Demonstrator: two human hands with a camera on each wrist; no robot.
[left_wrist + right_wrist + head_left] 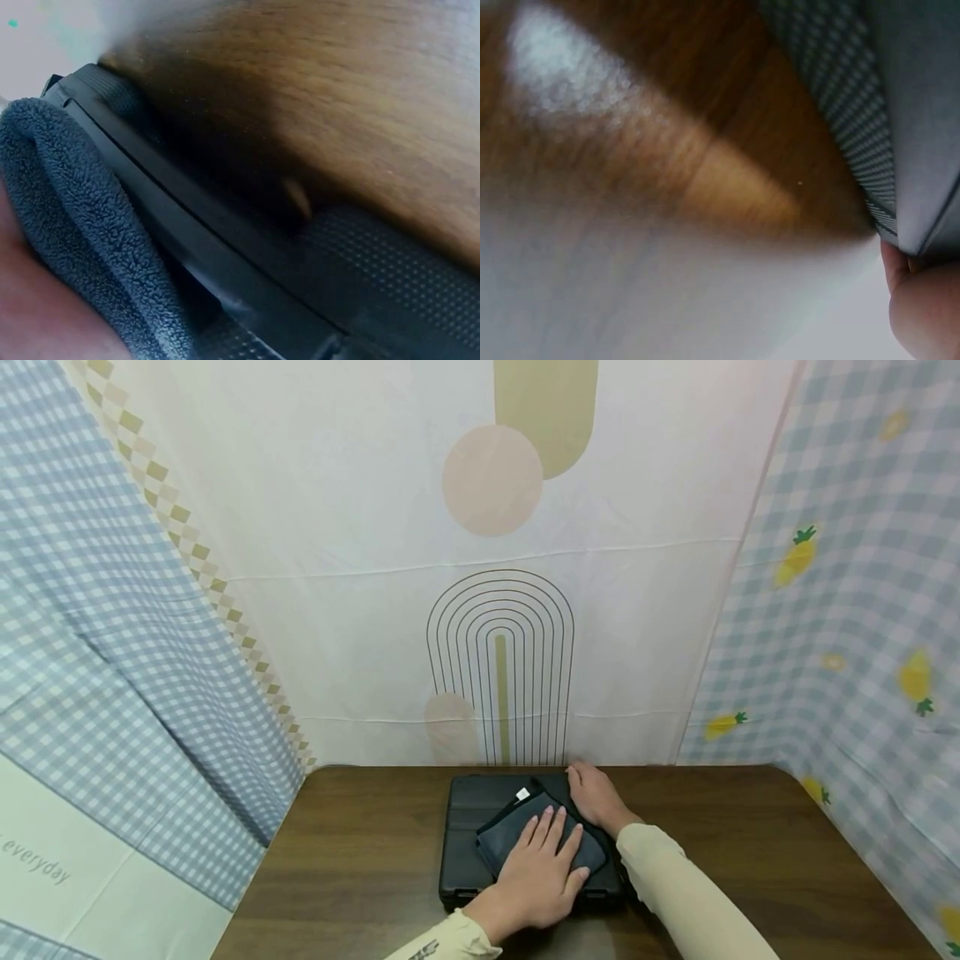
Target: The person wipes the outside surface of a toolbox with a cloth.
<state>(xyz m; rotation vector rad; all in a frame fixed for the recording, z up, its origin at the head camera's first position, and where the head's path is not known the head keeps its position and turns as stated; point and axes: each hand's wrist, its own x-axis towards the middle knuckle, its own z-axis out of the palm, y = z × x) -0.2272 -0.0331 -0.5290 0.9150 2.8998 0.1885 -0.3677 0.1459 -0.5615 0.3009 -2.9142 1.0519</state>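
Hanging behind table (360, 852): printed curtain (360, 635); cloth (504, 835) partly covers case (480, 802).

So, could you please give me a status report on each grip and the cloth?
Left grip: resting on the cloth. Right grip: holding far right corner of the case. Cloth: folded atop the case. No obstruction seen.

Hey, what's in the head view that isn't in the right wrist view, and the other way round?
Only the head view shows the blue-gray cloth with its white tag, the left hand resting on it, and the pineapple-print fabric. Only the right wrist view shows the dotted texture on the black case. Both show the case, the wooden table and the right hand.
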